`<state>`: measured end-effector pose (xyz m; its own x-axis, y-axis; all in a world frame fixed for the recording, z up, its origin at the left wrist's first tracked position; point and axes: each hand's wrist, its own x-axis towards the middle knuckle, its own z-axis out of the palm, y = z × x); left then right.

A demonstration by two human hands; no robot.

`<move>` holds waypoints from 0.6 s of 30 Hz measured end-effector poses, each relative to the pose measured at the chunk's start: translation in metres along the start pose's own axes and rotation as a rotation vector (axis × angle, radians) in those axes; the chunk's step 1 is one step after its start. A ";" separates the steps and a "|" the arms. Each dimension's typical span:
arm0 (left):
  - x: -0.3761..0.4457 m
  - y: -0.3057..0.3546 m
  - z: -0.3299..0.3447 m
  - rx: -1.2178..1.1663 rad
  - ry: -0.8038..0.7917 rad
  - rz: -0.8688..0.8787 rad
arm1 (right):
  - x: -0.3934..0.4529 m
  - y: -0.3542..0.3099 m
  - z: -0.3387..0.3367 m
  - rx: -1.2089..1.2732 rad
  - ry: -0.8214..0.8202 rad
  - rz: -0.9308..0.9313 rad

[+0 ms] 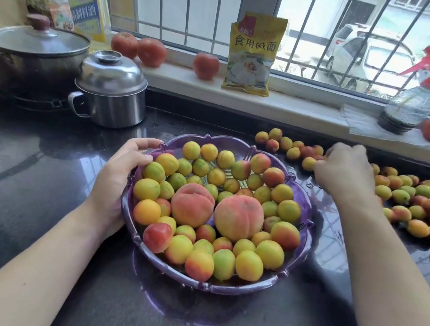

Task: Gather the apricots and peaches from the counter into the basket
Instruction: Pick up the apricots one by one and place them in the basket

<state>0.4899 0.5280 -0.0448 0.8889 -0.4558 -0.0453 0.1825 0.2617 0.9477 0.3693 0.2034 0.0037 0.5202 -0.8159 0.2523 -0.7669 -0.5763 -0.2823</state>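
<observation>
The left hand [121,174] grips the rim of the purple basket [304,247], steadying it on the dark counter [28,164]. The basket already holds 2 peaches [192,205] and many apricots. The right hand [345,173] reaches into the loose apricots [417,227] scattered to the right; its fingers curl down over them, but whether they have closed on 1 I cannot tell. Gathering looks roughly half done. Next, I judge, comes lifting a handful across into the basket without knocking others rolling

Glossy stone counter [28,164], translucent plastic basket [305,239]
</observation>
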 end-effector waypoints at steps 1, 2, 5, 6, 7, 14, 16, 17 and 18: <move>0.000 0.000 0.000 -0.001 0.002 0.001 | 0.001 0.008 0.006 -0.064 -0.035 0.068; 0.000 0.000 0.000 0.000 0.004 0.003 | 0.003 0.013 0.010 -0.091 -0.048 0.111; 0.000 -0.001 0.000 -0.005 0.005 0.006 | 0.007 0.022 0.022 -0.112 -0.037 0.143; 0.000 0.000 0.000 -0.005 0.001 0.007 | 0.008 0.023 0.026 -0.118 -0.039 0.142; -0.001 0.000 0.000 -0.005 -0.001 0.007 | 0.008 0.024 0.030 -0.123 -0.040 0.139; -0.001 0.001 0.002 -0.016 0.011 0.004 | 0.008 0.028 0.046 -0.107 0.015 0.111; -0.001 0.001 0.002 -0.016 0.010 0.002 | 0.007 0.031 0.047 -0.086 0.051 0.084; -0.001 0.001 0.002 -0.013 0.009 0.003 | 0.007 0.032 0.047 -0.082 0.058 0.077; -0.001 0.001 0.002 -0.008 0.009 0.003 | 0.007 0.033 0.046 -0.080 0.059 0.077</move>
<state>0.4883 0.5271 -0.0434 0.8934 -0.4469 -0.0450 0.1829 0.2704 0.9452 0.3650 0.1766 -0.0459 0.4378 -0.8520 0.2871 -0.8323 -0.5049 -0.2289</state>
